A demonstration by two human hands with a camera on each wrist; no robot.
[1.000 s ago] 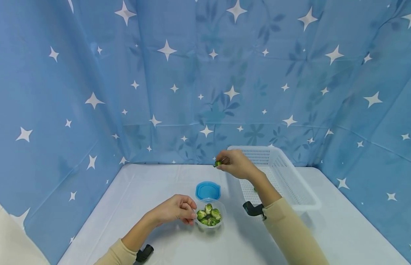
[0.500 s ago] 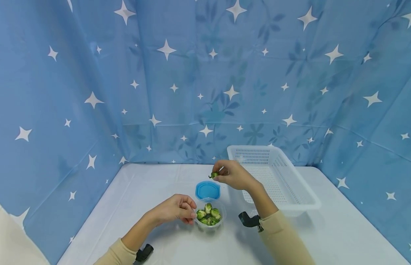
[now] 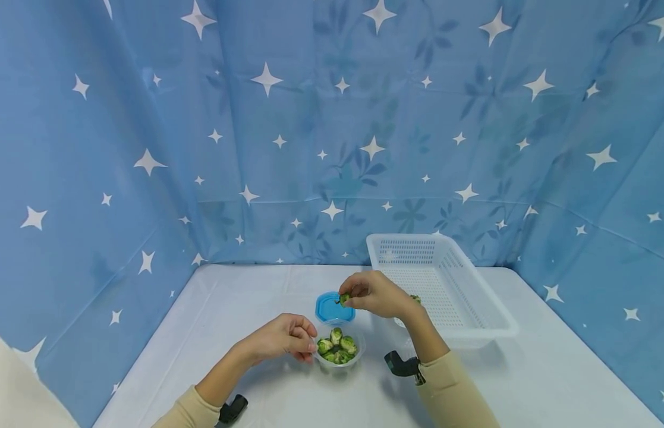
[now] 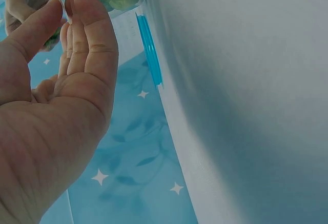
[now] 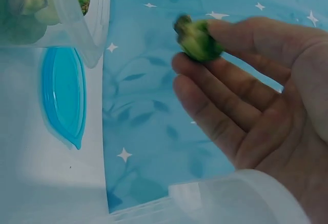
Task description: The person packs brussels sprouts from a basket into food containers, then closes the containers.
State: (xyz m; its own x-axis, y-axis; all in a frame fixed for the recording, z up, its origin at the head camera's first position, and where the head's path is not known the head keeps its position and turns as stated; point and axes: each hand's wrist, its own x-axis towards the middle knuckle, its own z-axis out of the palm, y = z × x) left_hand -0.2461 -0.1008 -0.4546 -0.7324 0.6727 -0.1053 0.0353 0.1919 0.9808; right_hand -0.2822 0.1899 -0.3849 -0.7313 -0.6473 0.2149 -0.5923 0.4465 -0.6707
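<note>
My left hand (image 3: 282,339) pinches the rim of a clear plastic tub (image 3: 362,339) between thumb and fingers. Several Brussels sprouts (image 3: 337,337) lie inside the tub, which stands on the white table. Just beyond it lies a blue lid (image 3: 326,310), flat on the table. Above the lid, my right hand (image 3: 378,294) holds a single Brussels sprout (image 5: 202,42) by thumb and fingertips; the right wrist view shows its brown stem end pointing away from the palm. Another sprout (image 3: 415,298) shows in the basket, partly hidden by the right wrist.
A white perforated plastic basket (image 3: 487,297) stands on the right of the table (image 3: 246,297), beneath and beyond the right forearm. Blue curtains (image 3: 289,119) with white stars hang behind and to both sides.
My right hand has come down and nearer with its sprout, from beside the basket's far left side to above the blue lid. The left hand and tub have stayed in place.
</note>
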